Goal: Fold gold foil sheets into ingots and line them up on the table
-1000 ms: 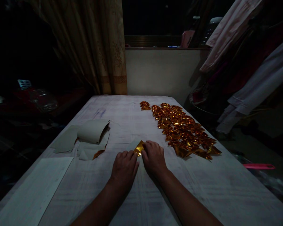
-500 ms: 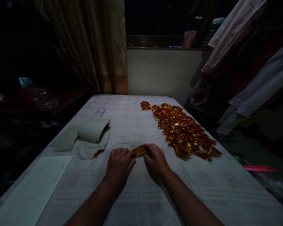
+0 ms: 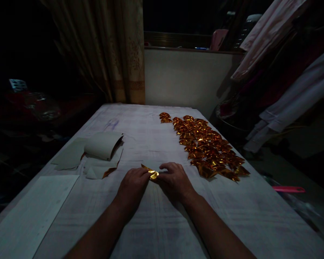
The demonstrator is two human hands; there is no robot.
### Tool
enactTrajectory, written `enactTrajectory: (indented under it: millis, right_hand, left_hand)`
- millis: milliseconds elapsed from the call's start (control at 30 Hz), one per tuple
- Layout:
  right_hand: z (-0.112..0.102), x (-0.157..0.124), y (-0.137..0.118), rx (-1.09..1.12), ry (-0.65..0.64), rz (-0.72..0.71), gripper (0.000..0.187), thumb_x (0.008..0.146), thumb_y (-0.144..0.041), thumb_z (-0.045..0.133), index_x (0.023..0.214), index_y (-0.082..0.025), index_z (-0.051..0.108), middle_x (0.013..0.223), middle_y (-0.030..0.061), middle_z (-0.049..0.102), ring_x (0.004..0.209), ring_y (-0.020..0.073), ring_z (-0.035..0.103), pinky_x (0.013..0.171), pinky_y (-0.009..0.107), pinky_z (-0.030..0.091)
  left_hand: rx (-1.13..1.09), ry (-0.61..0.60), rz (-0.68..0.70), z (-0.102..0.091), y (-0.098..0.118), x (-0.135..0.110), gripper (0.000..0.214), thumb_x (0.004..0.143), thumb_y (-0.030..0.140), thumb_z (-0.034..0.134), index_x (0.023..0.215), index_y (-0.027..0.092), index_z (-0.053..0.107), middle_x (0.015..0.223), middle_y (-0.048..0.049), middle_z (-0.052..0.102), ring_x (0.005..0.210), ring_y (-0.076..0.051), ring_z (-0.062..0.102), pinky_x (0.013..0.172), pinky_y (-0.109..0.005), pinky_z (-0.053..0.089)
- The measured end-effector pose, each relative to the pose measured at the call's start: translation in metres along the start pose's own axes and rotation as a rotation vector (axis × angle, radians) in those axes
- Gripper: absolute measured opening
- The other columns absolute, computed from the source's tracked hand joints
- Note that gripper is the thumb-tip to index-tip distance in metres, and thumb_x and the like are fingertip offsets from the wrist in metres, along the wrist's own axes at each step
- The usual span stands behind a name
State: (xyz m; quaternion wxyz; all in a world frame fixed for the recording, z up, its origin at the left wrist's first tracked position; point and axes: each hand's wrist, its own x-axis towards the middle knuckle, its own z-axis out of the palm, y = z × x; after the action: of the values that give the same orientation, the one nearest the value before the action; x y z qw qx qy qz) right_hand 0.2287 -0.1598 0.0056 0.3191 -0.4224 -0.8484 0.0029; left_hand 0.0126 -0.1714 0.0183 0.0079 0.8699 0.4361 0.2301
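A pale cloth with faint checks covers the counter (image 3: 156,230), with open room in front of both hands. A flat white sheet (image 3: 35,212) on the left runs out of view at the bottom. The left grip (image 3: 133,183) and right grip (image 3: 176,180) pinch a shiny, bent gold foil piece (image 3: 153,175) in the middle; fingers hide some of it. To its left lie dull grey papers (image 3: 99,145), one curled over. To its right, crinkly, pointy gold foil shapes (image 3: 205,144) overlap near the counter's edge, hard to count. Between them, an open strip reaches the far edge. Behind are a wavy curtain (image 3: 124,54) and a plain wall (image 3: 186,75).
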Motion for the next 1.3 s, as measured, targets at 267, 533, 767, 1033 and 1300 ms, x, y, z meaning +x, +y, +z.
enactTrajectory:
  millis: [267, 533, 767, 1033, 1300]
  right_hand:
    - [-0.001, -0.008, 0.009, 0.147, -0.103, 0.11, 0.013, 0.089, -0.03, 0.076, 0.101, -0.034, 0.078, 0.107, 0.0034, 0.071, 0.102, 0.0206, 0.063, 0.086, 0.036, 0.041]
    - [0.001, -0.002, 0.001, 0.158, -0.094, 0.299, 0.005, 0.088, -0.021, 0.073, 0.085, -0.025, 0.074, 0.101, 0.0024, 0.071, 0.101, 0.021, 0.062, 0.09, 0.038, 0.039]
    - [0.004, 0.007, -0.008, 0.139, -0.07, 0.447, 0.012, 0.085, -0.022, 0.075, 0.074, -0.022, 0.07, 0.096, 0.0026, 0.071, 0.099, 0.022, 0.062, 0.087, 0.038, 0.037]
    - [0.005, 0.008, -0.01, 0.108, -0.066, 0.483, 0.015, 0.085, -0.027, 0.075, 0.072, -0.023, 0.068, 0.097, 0.0034, 0.071, 0.099, 0.0232, 0.06, 0.088, 0.038, 0.037]
    - [0.006, 0.009, -0.013, 0.085, -0.054, 0.494, 0.017, 0.087, -0.026, 0.073, 0.072, -0.023, 0.065, 0.096, 0.0035, 0.07, 0.097, 0.0235, 0.06, 0.086, 0.038, 0.037]
  left_hand:
    - [-0.124, -0.054, 0.026, -0.011, 0.007, -0.006, 0.035, 0.092, 0.012, 0.056, 0.125, 0.023, 0.063, 0.126, -0.009, 0.066, 0.116, -0.026, 0.062, 0.1, -0.046, 0.053]
    - [-0.13, -0.047, 0.024, -0.009, 0.007, -0.006, 0.037, 0.094, 0.015, 0.055, 0.128, 0.025, 0.062, 0.126, -0.0082, 0.065, 0.118, -0.027, 0.06, 0.101, -0.05, 0.053]
    - [-0.126, -0.066, 0.007, -0.01, 0.009, -0.004, 0.04, 0.095, 0.015, 0.053, 0.132, 0.027, 0.06, 0.13, -0.0073, 0.065, 0.119, -0.026, 0.06, 0.102, -0.051, 0.052]
    - [-0.051, -0.103, 0.028, -0.006, 0.009, -0.008, 0.048, 0.095, 0.014, 0.054, 0.141, 0.028, 0.053, 0.134, -0.0102, 0.061, 0.123, -0.029, 0.057, 0.102, -0.053, 0.051]
    - [-0.027, -0.102, 0.017, -0.003, 0.01, -0.008, 0.046, 0.093, 0.014, 0.056, 0.137, 0.027, 0.057, 0.133, -0.0105, 0.061, 0.121, -0.029, 0.057, 0.101, -0.054, 0.049]
